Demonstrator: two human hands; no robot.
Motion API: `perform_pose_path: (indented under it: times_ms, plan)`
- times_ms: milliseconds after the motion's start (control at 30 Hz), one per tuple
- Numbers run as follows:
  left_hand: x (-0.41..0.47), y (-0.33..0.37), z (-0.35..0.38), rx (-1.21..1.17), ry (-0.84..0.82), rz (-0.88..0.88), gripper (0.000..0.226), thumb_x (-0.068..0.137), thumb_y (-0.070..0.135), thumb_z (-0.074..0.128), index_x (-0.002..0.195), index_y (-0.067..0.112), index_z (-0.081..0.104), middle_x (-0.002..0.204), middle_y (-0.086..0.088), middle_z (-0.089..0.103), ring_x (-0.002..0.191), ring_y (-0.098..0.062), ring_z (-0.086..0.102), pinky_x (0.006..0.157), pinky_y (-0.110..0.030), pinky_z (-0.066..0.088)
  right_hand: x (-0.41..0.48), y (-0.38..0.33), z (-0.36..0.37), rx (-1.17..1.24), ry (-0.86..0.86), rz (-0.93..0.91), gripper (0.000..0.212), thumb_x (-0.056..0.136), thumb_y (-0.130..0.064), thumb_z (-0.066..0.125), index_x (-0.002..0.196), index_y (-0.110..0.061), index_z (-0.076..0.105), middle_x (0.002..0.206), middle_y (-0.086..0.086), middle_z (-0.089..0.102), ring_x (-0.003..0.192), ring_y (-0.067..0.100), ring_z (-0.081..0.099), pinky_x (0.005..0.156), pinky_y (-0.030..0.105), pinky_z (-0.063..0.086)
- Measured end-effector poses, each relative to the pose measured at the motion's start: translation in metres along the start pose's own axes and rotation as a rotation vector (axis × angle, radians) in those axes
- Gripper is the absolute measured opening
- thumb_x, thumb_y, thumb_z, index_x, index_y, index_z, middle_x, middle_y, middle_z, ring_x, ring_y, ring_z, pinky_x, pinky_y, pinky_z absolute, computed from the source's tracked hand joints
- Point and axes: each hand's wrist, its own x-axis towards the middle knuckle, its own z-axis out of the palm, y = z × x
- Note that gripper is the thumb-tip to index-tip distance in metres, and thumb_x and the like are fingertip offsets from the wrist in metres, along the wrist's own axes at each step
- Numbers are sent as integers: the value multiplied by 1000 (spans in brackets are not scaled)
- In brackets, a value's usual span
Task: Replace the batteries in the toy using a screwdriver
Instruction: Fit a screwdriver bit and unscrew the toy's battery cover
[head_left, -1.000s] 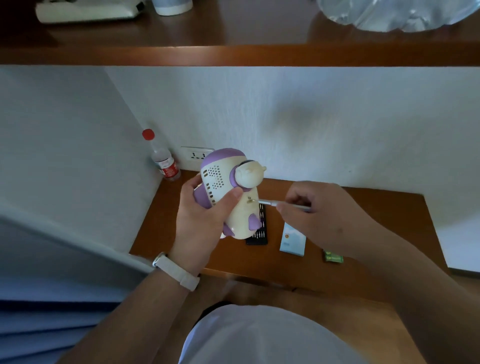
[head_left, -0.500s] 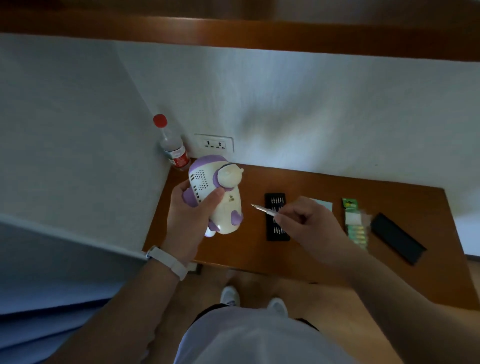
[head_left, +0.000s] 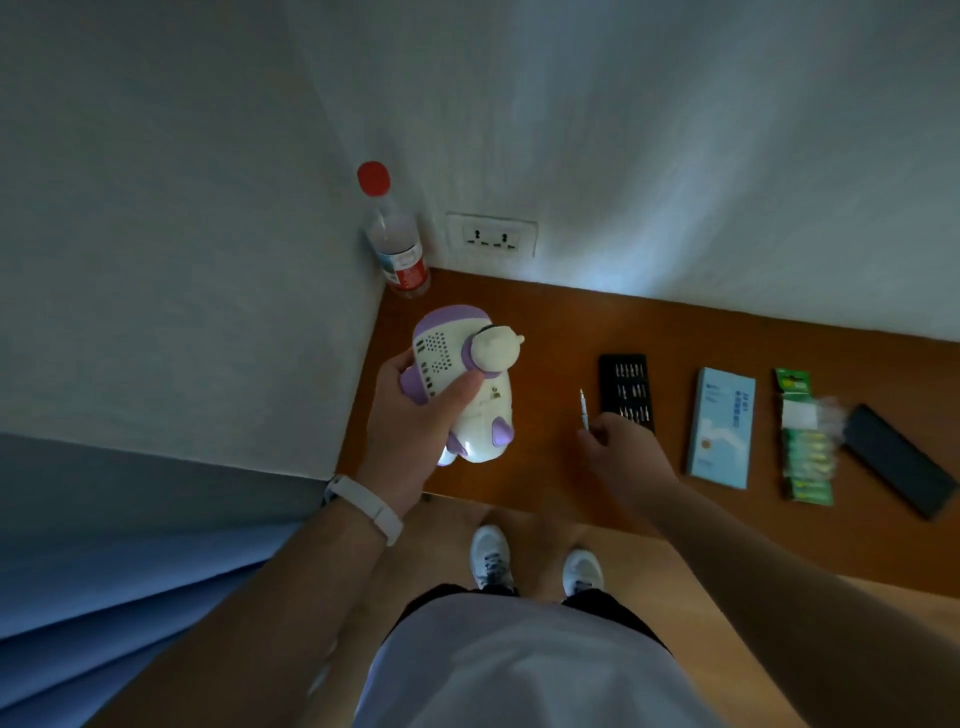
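Two hands logged: left hand (head_left: 415, 431) grips white-and-purple toy (head_left: 467, 384), thumb across speaker grille, toy held above left end of wooden desk (head_left: 545, 322); right hand (head_left: 623, 457) pinches slim screwdriver (head_left: 584, 410), tip toward wall, apart from toy. On desk we count: black bit case (head_left: 626, 389) beside right hand, blue box (head_left: 722, 426), green battery pack (head_left: 805, 452), black slab (head_left: 898, 457). Red-capped bottle (head_left: 395, 244) in corner, wall socket (head_left: 491, 236) beside it.

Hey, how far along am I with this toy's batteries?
Done: only setup, with the bit case open on the desk. In hand: left hand grips the toy, right hand pinches the screwdriver, its tip off the toy. Left: I see no cover off, and the batteries lie packaged, so opening, swapping and closing likely remain.
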Motion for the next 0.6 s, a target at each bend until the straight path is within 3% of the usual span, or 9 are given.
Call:
perform_pose_path:
  times_ms: [100, 267, 400, 600]
  plan:
    - [5, -2, -5, 1, 3, -4, 58, 79, 24, 79, 127, 25, 46, 113, 11, 61, 101, -9, 64, 63, -17, 56, 12, 3, 19, -105, -9, 8, 23, 99, -37, 52, 94, -15, 59, 77, 6, 64, 66, 22, 62, 59, 35, 52]
    - [10, -9, -15, -15, -1, -32, 58, 80, 25, 79, 128, 25, 47, 117, 9, 62, 103, -12, 64, 66, -19, 58, 28, 0, 31, -160, 6, 27, 22, 100, -34, 50, 90, -15, 54, 76, 4, 60, 64, 19, 58, 53, 31, 46]
    - [11, -12, -19, -26, -12, -51, 56, 80, 22, 79, 126, 25, 47, 116, 8, 62, 101, -11, 65, 66, -20, 58, 37, -1, 34, -249, -10, 40, 23, 100, -34, 50, 96, -12, 53, 81, 6, 59, 71, 21, 59, 61, 35, 51]
    - [12, -11, -22, -31, -33, -46, 59, 78, 24, 80, 127, 26, 46, 120, 4, 62, 106, -16, 65, 66, -21, 58, 39, -3, 35, -258, -15, 51, 23, 99, -34, 49, 96, -11, 51, 75, 2, 53, 63, 15, 52, 48, 26, 34]
